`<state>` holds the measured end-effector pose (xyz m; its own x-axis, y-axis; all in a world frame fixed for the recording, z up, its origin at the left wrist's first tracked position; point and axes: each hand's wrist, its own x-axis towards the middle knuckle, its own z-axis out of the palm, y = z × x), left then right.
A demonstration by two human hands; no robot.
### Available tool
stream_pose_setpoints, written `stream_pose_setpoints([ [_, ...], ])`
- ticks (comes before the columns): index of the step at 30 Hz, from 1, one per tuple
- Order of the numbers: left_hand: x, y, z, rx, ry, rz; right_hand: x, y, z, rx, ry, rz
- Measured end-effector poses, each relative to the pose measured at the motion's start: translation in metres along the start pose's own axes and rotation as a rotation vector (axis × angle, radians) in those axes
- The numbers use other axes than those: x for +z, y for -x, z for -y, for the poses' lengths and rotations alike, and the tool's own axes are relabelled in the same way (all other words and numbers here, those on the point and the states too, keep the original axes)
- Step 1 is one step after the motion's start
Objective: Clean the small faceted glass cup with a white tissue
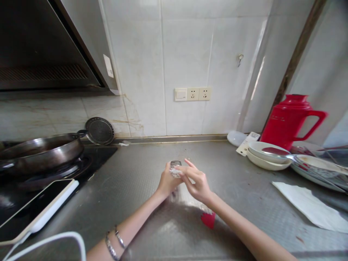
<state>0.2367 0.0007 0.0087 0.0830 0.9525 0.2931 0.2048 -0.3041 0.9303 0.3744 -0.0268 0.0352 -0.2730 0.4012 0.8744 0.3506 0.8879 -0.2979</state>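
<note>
In the middle of the view, my left hand (166, 184) is wrapped round a small clear glass vessel (176, 164), holding it a little above the steel counter. My right hand (196, 181) reaches across to the vessel from the right. Its thumb and index finger are brought together against the vessel's near side, and the little finger sticks out. Something whitish shows at those fingertips, too small and blurred to name. Partly covered by my right forearm, a red piece with a jagged edge (208, 220) lies on the counter.
A pan (43, 154) stands on the stove at the left, with a phone (38, 210) and white cable in front. Stacked bowls (268, 163), a patterned dish (318, 170), a red thermos flask (285, 121) and a white paper sheet (310, 206) are at the right.
</note>
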Motion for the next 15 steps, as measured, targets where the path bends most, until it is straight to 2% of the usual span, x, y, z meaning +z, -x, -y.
stream_pose_setpoints([
  [3,0.000,0.001,-0.011,-0.057,0.011,-0.010,-0.003,-0.001,-0.012,0.357,-0.038,-0.196],
  [5,0.000,0.004,-0.015,-0.081,0.026,0.018,-0.005,-0.002,-0.022,0.536,-0.104,-0.219],
  [10,0.002,0.008,-0.018,-0.163,0.039,0.145,-0.003,0.000,-0.038,0.716,-0.540,-0.022],
  [15,0.002,0.006,-0.018,-0.240,0.012,0.182,-0.007,0.003,-0.039,0.752,-0.853,0.168],
])
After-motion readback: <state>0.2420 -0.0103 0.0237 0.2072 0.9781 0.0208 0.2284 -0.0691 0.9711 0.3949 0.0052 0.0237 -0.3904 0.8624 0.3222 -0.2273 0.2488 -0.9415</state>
